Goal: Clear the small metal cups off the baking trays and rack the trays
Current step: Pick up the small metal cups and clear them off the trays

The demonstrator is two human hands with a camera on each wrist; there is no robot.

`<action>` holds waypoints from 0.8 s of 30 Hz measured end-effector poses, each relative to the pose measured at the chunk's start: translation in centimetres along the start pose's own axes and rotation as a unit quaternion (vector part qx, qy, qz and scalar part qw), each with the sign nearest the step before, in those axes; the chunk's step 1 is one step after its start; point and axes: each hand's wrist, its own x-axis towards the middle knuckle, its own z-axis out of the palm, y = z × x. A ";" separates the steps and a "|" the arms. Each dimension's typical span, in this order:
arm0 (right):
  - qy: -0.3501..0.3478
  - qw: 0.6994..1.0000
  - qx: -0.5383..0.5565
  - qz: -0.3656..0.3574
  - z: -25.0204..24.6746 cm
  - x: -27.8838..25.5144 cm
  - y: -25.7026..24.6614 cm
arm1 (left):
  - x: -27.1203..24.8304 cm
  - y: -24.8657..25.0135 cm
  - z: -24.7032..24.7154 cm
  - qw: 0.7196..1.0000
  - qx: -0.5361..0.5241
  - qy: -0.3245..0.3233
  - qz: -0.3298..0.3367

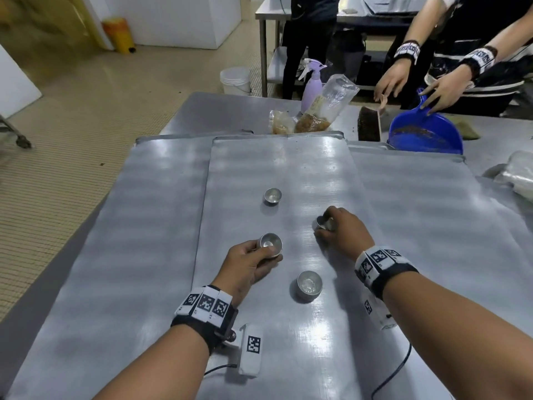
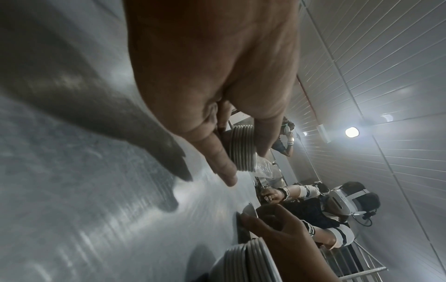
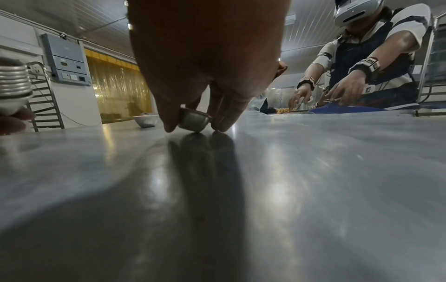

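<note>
Overlapping flat baking trays (image 1: pixel 288 163) cover the steel table. My left hand (image 1: pixel 253 259) holds a nested stack of small metal cups (image 1: pixel 270 243) just above the top tray; the stack's ribbed rims (image 2: pixel 241 150) show between thumb and fingers. My right hand (image 1: pixel 337 228) pinches a single small cup (image 1: pixel 325 223) at the tray surface, tilted between thumb and fingers (image 3: pixel 194 121). Another stack of cups (image 1: pixel 309 285) stands on the tray between my hands. A lone cup (image 1: pixel 272 196) sits farther back on the tray.
Across the table another person's hands (image 1: pixel 415 85) work at a blue dustpan (image 1: pixel 425 134) and a brush (image 1: pixel 370 124). A purple spray bottle (image 1: pixel 311 83) and plastic bags of crumbs (image 1: pixel 314 119) stand behind the trays. A tray rack (image 3: pixel 46 106) stands at the left.
</note>
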 end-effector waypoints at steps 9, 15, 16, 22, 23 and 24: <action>-0.073 0.997 -0.028 0.028 -0.3 -3.1 0.4 | -2.1 -1.1 -0.8 1.000 0.000 0.011 0.005; -0.062 0.998 -0.018 0.023 -1.0 -5.1 -0.1 | -3.8 -1.2 -1.2 1.000 0.012 0.019 0.009; -0.052 0.998 -0.009 0.022 -1.4 -5.4 -0.4 | -4.1 -1.2 -1.3 1.000 0.013 0.023 0.009; 0.040 0.993 0.094 -0.052 -4.9 -6.7 -6.2 | -4.9 0.3 -1.2 0.998 -0.027 0.056 0.021; 0.045 0.990 0.113 -0.077 -5.3 -7.0 -7.7 | -5.0 0.7 -1.0 0.997 -0.044 0.060 0.022; 0.043 0.986 0.125 -0.101 -5.4 -7.4 -9.2 | -5.2 1.1 -0.9 0.996 -0.062 0.062 0.023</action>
